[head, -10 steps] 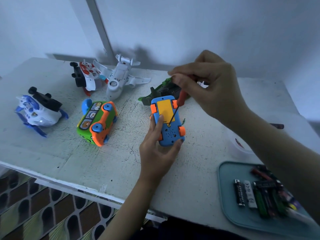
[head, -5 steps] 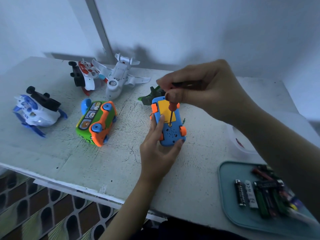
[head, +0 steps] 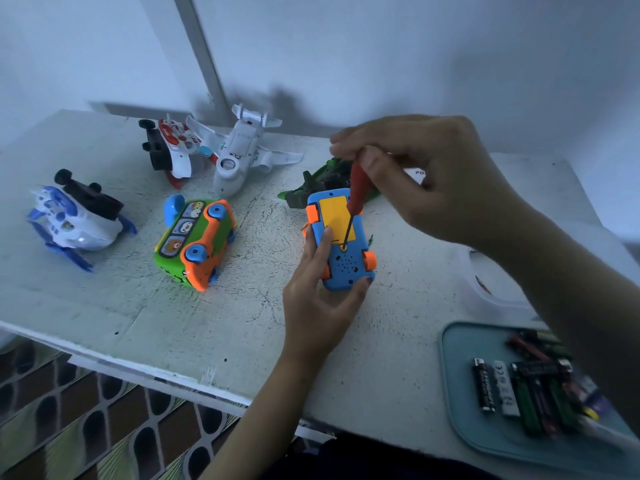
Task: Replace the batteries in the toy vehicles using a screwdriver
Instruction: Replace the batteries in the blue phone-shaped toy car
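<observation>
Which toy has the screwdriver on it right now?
The blue car with the yellow hatch, the only toy held: the left hand grips it, the right hand sets the red screwdriver on it.

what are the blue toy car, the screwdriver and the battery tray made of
The blue toy car is likely moulded plastic: smooth, matte, with small speaker holes. The screwdriver has a red handle that looks plastic; its thin dark shaft is probably metal. The tray is pale blue with rounded corners and a raised rim; plastic or silicone, cannot tell which.

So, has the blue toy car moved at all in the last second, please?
No; the blue toy car keeps the same gap from the green bus, held by the left hand.
</observation>
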